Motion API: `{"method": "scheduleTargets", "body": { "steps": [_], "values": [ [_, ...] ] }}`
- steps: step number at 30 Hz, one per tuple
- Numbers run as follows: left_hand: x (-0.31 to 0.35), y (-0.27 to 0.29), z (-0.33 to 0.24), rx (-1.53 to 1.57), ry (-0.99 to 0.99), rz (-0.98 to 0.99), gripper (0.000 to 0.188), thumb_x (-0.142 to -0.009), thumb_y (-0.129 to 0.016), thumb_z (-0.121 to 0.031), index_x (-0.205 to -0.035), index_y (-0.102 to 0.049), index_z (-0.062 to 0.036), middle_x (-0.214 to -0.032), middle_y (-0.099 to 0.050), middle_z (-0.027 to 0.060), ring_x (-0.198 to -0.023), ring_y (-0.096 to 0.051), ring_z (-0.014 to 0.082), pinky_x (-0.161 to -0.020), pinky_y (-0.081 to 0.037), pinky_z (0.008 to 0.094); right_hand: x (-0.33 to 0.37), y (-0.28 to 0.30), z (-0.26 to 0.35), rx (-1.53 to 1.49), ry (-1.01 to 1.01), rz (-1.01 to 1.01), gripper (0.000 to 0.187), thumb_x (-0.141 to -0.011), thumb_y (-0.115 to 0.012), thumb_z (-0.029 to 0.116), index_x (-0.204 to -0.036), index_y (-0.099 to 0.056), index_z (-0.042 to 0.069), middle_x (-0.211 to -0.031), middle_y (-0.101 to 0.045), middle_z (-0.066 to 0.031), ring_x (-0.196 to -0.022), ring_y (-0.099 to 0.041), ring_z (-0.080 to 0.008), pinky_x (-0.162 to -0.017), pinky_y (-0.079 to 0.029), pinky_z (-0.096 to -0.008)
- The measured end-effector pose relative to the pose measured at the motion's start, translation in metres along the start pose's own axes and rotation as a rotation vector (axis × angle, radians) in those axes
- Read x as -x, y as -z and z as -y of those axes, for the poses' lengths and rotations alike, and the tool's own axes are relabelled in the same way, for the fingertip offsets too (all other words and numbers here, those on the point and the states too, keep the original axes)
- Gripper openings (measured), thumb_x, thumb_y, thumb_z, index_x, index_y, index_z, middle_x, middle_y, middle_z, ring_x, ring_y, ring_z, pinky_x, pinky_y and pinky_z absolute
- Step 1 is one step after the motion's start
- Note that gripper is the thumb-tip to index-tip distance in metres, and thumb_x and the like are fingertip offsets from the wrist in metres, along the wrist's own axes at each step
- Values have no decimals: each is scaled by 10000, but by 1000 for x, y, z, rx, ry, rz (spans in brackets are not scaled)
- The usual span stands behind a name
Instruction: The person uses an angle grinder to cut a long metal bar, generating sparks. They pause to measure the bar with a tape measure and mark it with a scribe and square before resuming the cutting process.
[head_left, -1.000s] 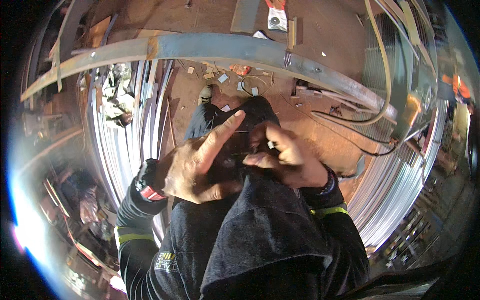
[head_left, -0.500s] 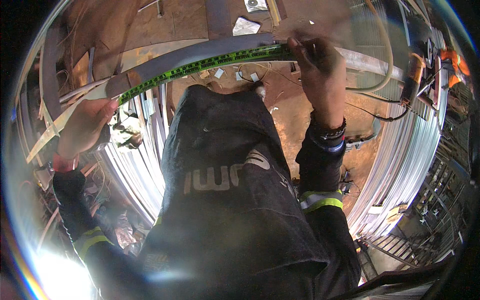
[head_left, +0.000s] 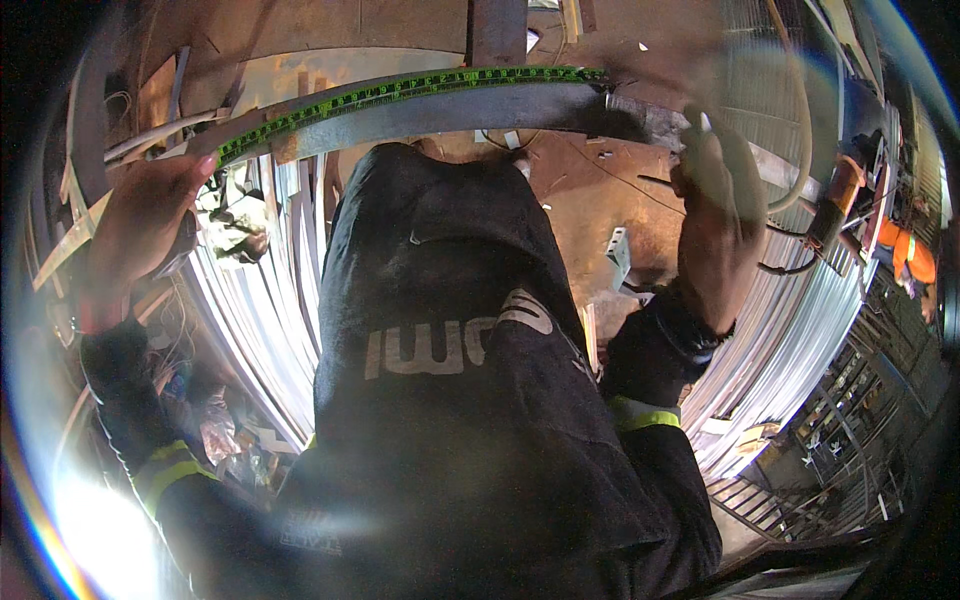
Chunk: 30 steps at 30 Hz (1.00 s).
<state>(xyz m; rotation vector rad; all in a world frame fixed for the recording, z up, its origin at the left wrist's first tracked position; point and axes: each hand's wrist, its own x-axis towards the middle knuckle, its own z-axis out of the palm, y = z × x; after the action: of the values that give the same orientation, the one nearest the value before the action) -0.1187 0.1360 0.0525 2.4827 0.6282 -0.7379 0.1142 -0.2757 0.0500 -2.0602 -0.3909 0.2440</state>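
A bright green tape measure (head_left: pixel 400 88) with black markings stretches along a grey metal bar (head_left: pixel 430 115) across the far side. At its left end, my left hand (head_left: pixel 150 215) grips the tape measure between thumb and fingers; the case is mostly hidden by the hand. The tape's right end lies on the bar, free of my hands. Off to the right of that end is my right hand (head_left: pixel 722 215), blurred, its fingers curled. A thin dark tip and a small pale tip show at its fingers, but I cannot make out what it holds.
Long pale metal strips (head_left: pixel 250 320) lie stacked at left, with another stack (head_left: pixel 790 350) at right. A hose (head_left: pixel 805 120) curves down at the far right. A perforated metal bracket (head_left: pixel 619 258) is beside my right forearm. Another person in orange (head_left: pixel 908 252) is at the right edge.
My right hand has left the tape's end and moved right and nearer. My left hand has shifted slightly left with the tape. The bar shows more fully below the tape.
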Motion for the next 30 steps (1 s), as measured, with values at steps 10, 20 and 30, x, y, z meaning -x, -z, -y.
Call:
{"method": "scheduleTargets", "body": {
  "steps": [10, 20, 30],
  "values": [
    [21, 8, -53, -33, -136, -207, 346, -1018, -536, -311, -1047, -649, 15, -921, -671, 207, -801, -640, 375, -746, -473, 419, 35, 1, -26, -424, -296, -27, 203, -1016, -520, 135, -1181, -529, 17, -933, -620, -104, -637, -604, -161, -477, -434, -272],
    [17, -9, 20, -270, -32, -272, 319, -1020, -527, -289, -1132, -590, 4, -1069, -650, 209, -868, -635, 396, -733, -493, 448, 43, -41, -8, 133, -99, 177, 217, -999, -547, 57, -1193, -585, -33, -857, -645, -88, -663, -620, -131, -567, -485, -259],
    [26, -15, 17, -262, -63, -288, 325, -1014, -537, -302, -1124, -585, 0, -1052, -644, 203, -865, -632, 386, -733, -491, 437, 43, -83, 5, 204, 234, 163, 306, -893, -642, -39, -1196, -642, 4, -929, -693, -181, -775, -711, -245, -703, -563, -329]
  ]
}}
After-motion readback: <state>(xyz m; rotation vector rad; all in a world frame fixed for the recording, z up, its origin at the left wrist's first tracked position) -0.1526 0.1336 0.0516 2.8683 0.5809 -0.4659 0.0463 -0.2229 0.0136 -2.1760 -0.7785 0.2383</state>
